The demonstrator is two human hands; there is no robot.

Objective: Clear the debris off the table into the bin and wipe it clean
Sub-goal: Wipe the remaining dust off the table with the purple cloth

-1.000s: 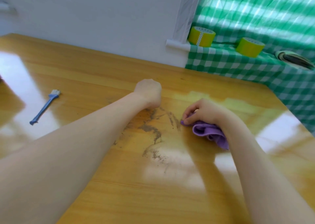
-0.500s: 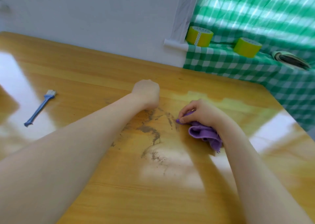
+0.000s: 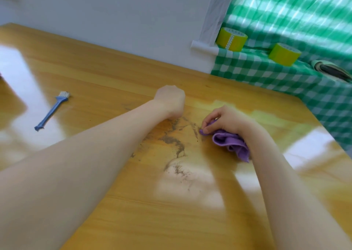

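1. The right hand (image 3: 228, 120) pinches a bunched purple cloth (image 3: 231, 145) at the right edge of the debris (image 3: 175, 145), a gritty brown smear running from the far middle of the wooden table (image 3: 114, 74) toward the near side. A wipe begun here would probably spread the grit across the glossy wood rather than gather it, since the loose matter lies unswept and no bin is in view
2. A stroke to the left risks driving grit against the left forearm (image 3: 95, 154), which lies along the smear's left side. A pull toward the near edge could drop it off the table
3. Only the cloth's leading corner meets the wood and the rest trails back under the wrist, so the narrow contact may leave streaks
4. The right fingertips (image 3: 205, 125) close narrowly on that corner, just right of the smear's far streaks. The left hand (image 3: 169, 101) sits knuckles-up at the smear's far end, its fingers folded out of sight, so whether it holds anything cannot be told
5. A blue brush (image 3: 52, 110) lies well apart on the left, with neither hand on it
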